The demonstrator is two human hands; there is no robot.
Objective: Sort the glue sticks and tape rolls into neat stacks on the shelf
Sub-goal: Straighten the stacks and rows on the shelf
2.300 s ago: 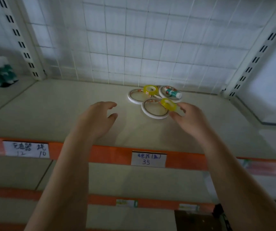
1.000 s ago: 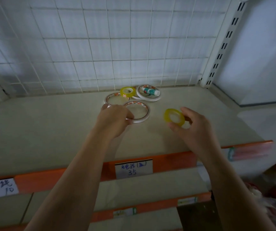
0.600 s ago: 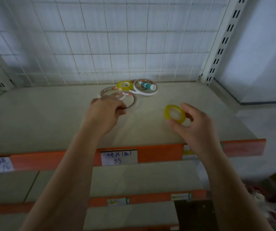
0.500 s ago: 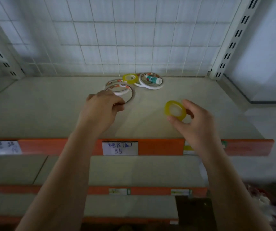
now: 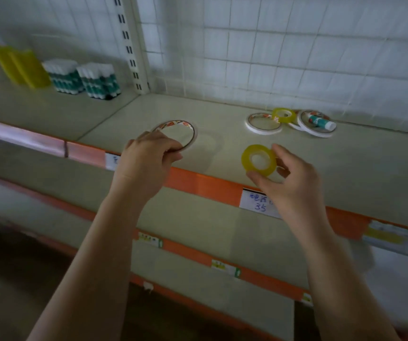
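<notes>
My left hand (image 5: 146, 157) pinches a thin white tape ring (image 5: 188, 126) and holds it above the shelf (image 5: 345, 163) near the front edge. My right hand (image 5: 289, 178) grips a small yellow tape roll (image 5: 259, 160) upright over the shelf's front. At the back right lie a white tape ring (image 5: 249, 124), a yellow roll (image 5: 284, 115) and another white ring (image 5: 304, 125) with a glue stick (image 5: 321, 121) resting on it.
The neighbouring shelf to the left holds two packs of glue sticks (image 5: 82, 78) and yellow packages (image 5: 23, 66). A slotted upright post (image 5: 134, 45) and wire grid back (image 5: 284, 45) bound the shelf. An orange front strip carries a price label (image 5: 257, 203).
My left hand picked up the white ring from the pile and carried it left and forward. My right hand keeps the yellow roll. The view swung left, revealing the neighbouring shelf.
</notes>
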